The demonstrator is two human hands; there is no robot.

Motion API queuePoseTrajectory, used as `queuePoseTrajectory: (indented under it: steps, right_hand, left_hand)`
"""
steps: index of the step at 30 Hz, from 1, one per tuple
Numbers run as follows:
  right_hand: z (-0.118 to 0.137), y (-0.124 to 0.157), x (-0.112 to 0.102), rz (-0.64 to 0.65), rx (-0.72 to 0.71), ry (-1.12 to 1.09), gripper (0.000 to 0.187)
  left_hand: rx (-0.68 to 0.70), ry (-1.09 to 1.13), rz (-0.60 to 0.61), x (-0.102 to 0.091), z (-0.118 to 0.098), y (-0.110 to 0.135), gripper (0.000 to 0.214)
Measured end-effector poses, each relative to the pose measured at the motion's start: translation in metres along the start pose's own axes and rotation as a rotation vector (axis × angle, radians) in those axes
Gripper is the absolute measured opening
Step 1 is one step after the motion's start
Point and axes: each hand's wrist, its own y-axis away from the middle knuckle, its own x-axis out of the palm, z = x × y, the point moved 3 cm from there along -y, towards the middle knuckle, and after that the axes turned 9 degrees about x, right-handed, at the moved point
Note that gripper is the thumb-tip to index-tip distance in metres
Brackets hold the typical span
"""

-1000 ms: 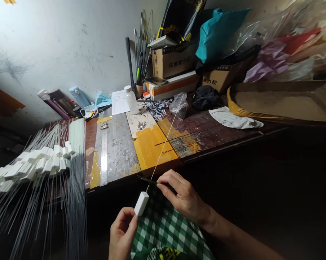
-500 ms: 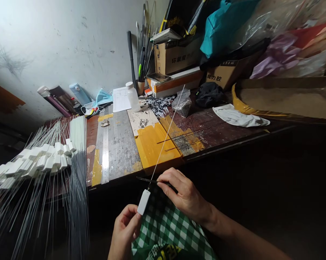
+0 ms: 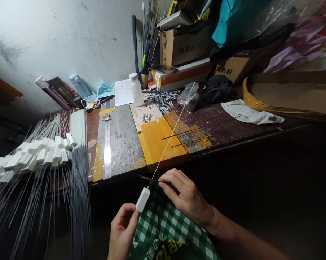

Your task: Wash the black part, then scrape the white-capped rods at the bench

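Note:
My left hand [image 3: 125,225] pinches the lower end of a small white block [image 3: 142,200] between thumb and fingertips. A long, thin pale rod [image 3: 168,142] slants up and to the right from the block's top, over the bench edge. In my right hand [image 3: 183,195] is a slim dark pointed tool [image 3: 148,178], gripped near its right end; its exact kind is unclear. The tool crosses the rod just above the block, but I cannot tell whether they touch. Both hands are over a green checked apron [image 3: 176,234].
Many similar white blocks [image 3: 49,155] on thin rods lie at the left. On the bench are a steel ruler [image 3: 107,151], a white bottle [image 3: 136,90], small metal pieces [image 3: 146,118], a plastic bag [image 3: 188,99] and dark thin rods [image 3: 190,133]. Cardboard boxes [image 3: 187,50] stand behind.
The white block has turned slightly in my left hand and now shows a side face. My view has shifted a little. Both hands keep their holds.

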Motion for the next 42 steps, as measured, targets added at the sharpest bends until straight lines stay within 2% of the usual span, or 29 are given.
queuePoseTrajectory:
  steps: [4, 9, 18, 25, 27, 31, 34, 38, 42]
  right_hand:
    - [-0.001, 0.003, 0.004, 0.000, 0.027, -0.007, 0.011]
    - [0.001, 0.004, 0.010, 0.006, 0.029, -0.021, 0.011]
    - [-0.002, 0.009, 0.020, 0.020, 0.063, -0.064, 0.011]
    - [-0.001, 0.009, 0.020, 0.016, 0.037, -0.054, 0.012]
    - [0.001, 0.008, 0.018, 0.016, 0.023, -0.057, 0.012]
    - [0.005, 0.003, 0.011, -0.032, -0.027, -0.022, 0.012]
    - [0.010, -0.004, 0.006, -0.042, -0.073, 0.008, 0.012]
    - [0.019, -0.019, -0.005, -0.060, -0.144, 0.027, 0.013]
    - [0.029, -0.039, -0.020, -0.108, -0.210, 0.030, 0.015]
  left_hand:
    - [0.090, -0.063, -0.009, -0.003, -0.002, 0.002, 0.035]
    - [0.169, -0.093, -0.124, -0.001, -0.008, 0.007, 0.032]
    - [0.285, -0.215, -0.167, -0.003, -0.009, 0.010, 0.027]
    - [0.150, -0.119, -0.157, -0.004, -0.010, 0.008, 0.036]
    - [0.085, -0.077, -0.129, -0.004, -0.008, 0.005, 0.040]
    - [-0.098, 0.073, 0.001, -0.002, 0.001, -0.003, 0.046]
    - [-0.175, 0.178, 0.063, -0.001, 0.010, -0.012, 0.046]
    - [-0.171, 0.294, 0.200, 0.007, 0.013, -0.030, 0.045]
    - [-0.122, 0.379, 0.234, 0.019, -0.005, -0.052, 0.045]
